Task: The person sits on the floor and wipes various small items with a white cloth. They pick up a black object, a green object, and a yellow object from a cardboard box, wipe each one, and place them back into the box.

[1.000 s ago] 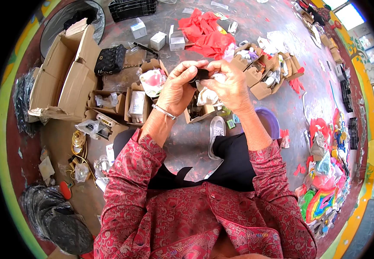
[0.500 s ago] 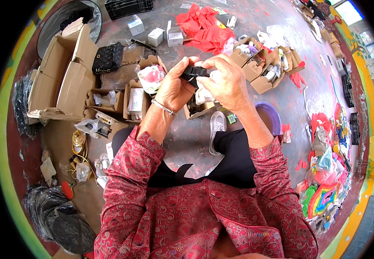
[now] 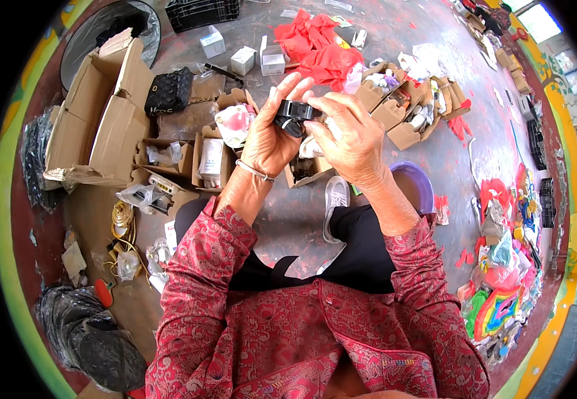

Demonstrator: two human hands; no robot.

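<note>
My left hand (image 3: 266, 141) is raised in the middle, palm turned up and fingers pointing away. It holds a small black clamp-like thing with a ribbed round knob (image 3: 293, 126); its exact kind is unclear. Facing it from the right, my right hand (image 3: 353, 139) is curled round a crumpled white cloth (image 3: 311, 147), with fingertips against the black thing's right side. Part of the cloth is hidden behind those fingers. Below and beyond the hands, a small cardboard box (image 3: 307, 174) stands on the floor.
Small open boxes of goods (image 3: 210, 159) stand at the left beside a large cardboard carton (image 3: 105, 113). A black quilted bag (image 3: 168, 91) lies behind them. More boxes (image 3: 405, 133) and a purple basin (image 3: 423, 184) are at the right. Red cloth (image 3: 328, 63) lies farther off.
The black thing has been turned in my left hand, so its ribbed knob now shows. My left fingers are more stretched out. The right hand stays beside it with the cloth.
</note>
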